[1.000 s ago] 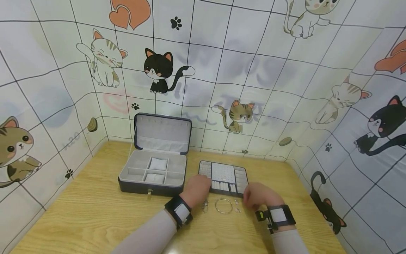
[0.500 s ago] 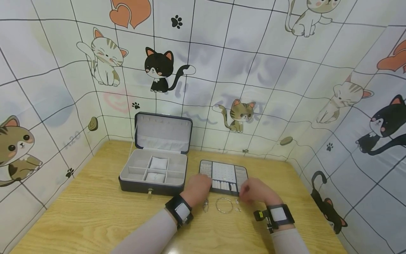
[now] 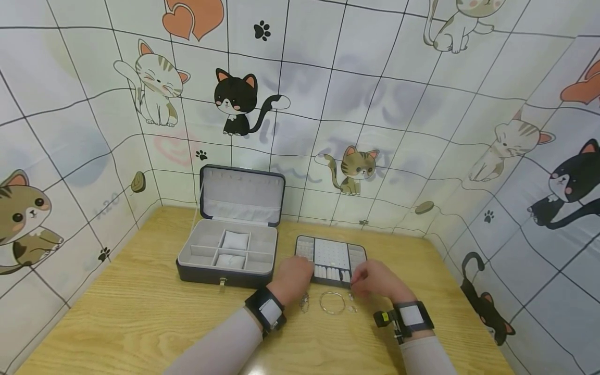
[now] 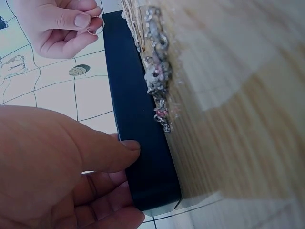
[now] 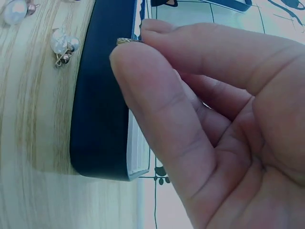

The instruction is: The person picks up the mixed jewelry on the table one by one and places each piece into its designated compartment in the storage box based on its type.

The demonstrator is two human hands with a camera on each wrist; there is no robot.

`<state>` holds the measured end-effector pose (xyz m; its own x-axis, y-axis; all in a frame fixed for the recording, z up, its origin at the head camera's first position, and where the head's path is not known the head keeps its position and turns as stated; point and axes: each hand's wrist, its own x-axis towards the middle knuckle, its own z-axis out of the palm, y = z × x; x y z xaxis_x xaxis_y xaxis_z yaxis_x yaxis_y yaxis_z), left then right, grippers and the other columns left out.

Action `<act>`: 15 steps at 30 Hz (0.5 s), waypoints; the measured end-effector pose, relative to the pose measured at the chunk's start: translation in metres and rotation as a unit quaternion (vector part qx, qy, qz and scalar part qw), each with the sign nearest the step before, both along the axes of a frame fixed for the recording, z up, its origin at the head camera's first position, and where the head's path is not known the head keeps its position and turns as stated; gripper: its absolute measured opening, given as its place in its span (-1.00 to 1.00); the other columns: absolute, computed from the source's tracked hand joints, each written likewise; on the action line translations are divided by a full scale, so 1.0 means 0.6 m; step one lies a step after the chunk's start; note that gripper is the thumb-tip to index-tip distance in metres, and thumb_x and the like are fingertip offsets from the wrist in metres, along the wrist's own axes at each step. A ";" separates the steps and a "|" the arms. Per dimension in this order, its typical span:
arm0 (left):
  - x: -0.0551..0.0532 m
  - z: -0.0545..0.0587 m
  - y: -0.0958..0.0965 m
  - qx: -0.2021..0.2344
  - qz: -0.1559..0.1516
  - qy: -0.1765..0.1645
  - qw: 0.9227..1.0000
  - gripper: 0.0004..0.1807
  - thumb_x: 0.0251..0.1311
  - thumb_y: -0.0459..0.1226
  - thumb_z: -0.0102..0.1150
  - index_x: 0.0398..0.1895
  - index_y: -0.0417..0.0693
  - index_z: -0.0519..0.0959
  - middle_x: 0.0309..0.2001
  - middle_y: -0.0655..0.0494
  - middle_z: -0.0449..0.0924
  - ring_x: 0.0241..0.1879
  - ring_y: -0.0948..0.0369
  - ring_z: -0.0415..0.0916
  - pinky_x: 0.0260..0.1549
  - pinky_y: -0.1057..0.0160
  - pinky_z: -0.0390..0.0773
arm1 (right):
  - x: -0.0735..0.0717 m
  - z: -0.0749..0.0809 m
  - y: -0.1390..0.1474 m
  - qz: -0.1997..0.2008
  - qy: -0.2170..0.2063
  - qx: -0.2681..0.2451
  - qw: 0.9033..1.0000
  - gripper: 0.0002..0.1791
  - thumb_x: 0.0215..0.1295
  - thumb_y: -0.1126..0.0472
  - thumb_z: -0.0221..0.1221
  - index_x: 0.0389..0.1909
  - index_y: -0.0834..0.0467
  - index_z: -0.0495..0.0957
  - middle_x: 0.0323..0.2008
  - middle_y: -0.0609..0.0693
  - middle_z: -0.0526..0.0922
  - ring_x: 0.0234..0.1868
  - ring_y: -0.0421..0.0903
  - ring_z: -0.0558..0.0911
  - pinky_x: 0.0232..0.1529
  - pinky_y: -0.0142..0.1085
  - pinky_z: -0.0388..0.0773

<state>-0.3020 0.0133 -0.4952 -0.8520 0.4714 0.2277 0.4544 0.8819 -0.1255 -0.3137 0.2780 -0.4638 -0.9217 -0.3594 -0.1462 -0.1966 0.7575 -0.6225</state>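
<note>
A dark blue jewelry tray with pale compartments and ring rolls lies on the table. My left hand grips its left end, the thumb pressed on the dark front wall. At the tray's front right, my right hand pinches a small gold ring between thumb and forefinger, beside the ring rolls. Most of the ring is hidden by the fingertips in the right wrist view. Before the tray lie a silver charm bracelet, a thin gold bangle and pearl earrings.
An open dark blue jewelry box stands left of the tray, its lid raised. Two cushions sit in its compartments. A cloth with cat drawings hangs behind and around the wooden table.
My right hand has moved left and slightly away from me, from the tray's right corner to the ring rolls, with the ring pinched. My left hand has stayed on the tray.
</note>
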 end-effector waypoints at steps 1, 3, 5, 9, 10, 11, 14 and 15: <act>0.000 0.000 0.000 0.000 0.000 0.000 1.000 -0.95 0.32 -0.24 0.34 -0.33 0.08 0.71 -0.43 0.16 0.65 -0.38 0.20 0.62 -0.53 0.20 0.60 | 0.000 0.000 0.000 -0.005 0.000 -0.001 1.000 -0.92 0.11 0.33 0.43 -0.40 0.12 0.73 -0.48 -0.07 0.72 -0.42 -0.09 0.65 -0.32 -0.21 0.63; 0.001 0.001 0.000 -0.002 0.000 -0.002 1.000 -0.95 0.32 -0.23 0.34 -0.33 0.08 0.71 -0.43 0.16 0.64 -0.38 0.20 0.61 -0.53 0.20 0.59 | 0.001 -0.001 -0.002 -0.015 0.004 0.000 1.000 -0.91 0.12 0.35 0.41 -0.40 0.10 0.73 -0.46 -0.07 0.72 -0.41 -0.09 0.66 -0.31 -0.21 0.63; 0.001 0.002 0.000 -0.001 0.001 -0.004 1.000 -0.95 0.33 -0.23 0.34 -0.32 0.08 0.71 -0.43 0.16 0.64 -0.38 0.20 0.61 -0.54 0.21 0.58 | 0.001 -0.001 -0.004 -0.025 0.009 -0.002 1.000 -0.89 0.12 0.36 0.40 -0.40 0.09 0.72 -0.45 -0.06 0.73 -0.41 -0.07 0.66 -0.32 -0.22 0.64; 0.002 0.004 0.000 0.001 0.001 -0.010 1.000 -0.95 0.34 -0.22 0.33 -0.31 0.08 0.71 -0.43 0.15 0.65 -0.38 0.20 0.60 -0.54 0.21 0.57 | 0.000 -0.001 -0.009 -0.044 0.023 -0.007 0.999 -0.88 0.13 0.39 0.38 -0.39 0.09 0.72 -0.45 -0.05 0.72 -0.42 -0.07 0.65 -0.35 -0.22 0.63; 0.002 0.004 0.000 0.001 0.001 -0.011 1.000 -0.95 0.34 -0.22 0.33 -0.30 0.08 0.71 -0.42 0.15 0.65 -0.38 0.20 0.60 -0.53 0.22 0.57 | -0.001 -0.001 -0.010 -0.049 0.024 -0.009 0.998 -0.88 0.12 0.39 0.38 -0.39 0.09 0.73 -0.45 -0.05 0.72 -0.42 -0.07 0.65 -0.35 -0.22 0.63; 0.002 0.004 -0.001 0.002 0.001 -0.012 1.000 -0.96 0.34 -0.22 0.33 -0.30 0.08 0.71 -0.42 0.15 0.65 -0.38 0.20 0.60 -0.52 0.22 0.57 | -0.002 -0.001 -0.012 -0.054 0.025 -0.011 0.998 -0.88 0.12 0.39 0.39 -0.38 0.10 0.73 -0.44 -0.05 0.72 -0.41 -0.08 0.65 -0.35 -0.21 0.63; 0.003 0.004 0.000 0.005 -0.001 -0.013 1.000 -0.96 0.33 -0.24 0.33 -0.30 0.10 0.71 -0.41 0.15 0.65 -0.37 0.20 0.60 -0.50 0.22 0.58 | -0.004 -0.003 -0.013 -0.071 0.029 -0.010 0.997 -0.88 0.13 0.39 0.38 -0.37 0.11 0.74 -0.42 -0.05 0.73 -0.39 -0.09 0.65 -0.33 -0.22 0.64; 0.003 0.004 0.000 0.006 -0.001 -0.015 1.000 -0.97 0.32 -0.25 0.35 -0.30 0.10 0.71 -0.41 0.15 0.65 -0.37 0.20 0.60 -0.50 0.22 0.58 | -0.004 -0.005 -0.014 -0.075 0.032 -0.010 0.997 -0.88 0.15 0.39 0.38 -0.35 0.11 0.75 -0.41 -0.05 0.74 -0.38 -0.10 0.65 -0.33 -0.23 0.65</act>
<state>-0.3001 0.0132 -0.4930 -0.8573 0.4708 0.2081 0.4598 0.8822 -0.1017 -0.3163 0.2698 -0.4665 -0.9727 -0.2182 -0.0791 -0.1214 0.7689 -0.6277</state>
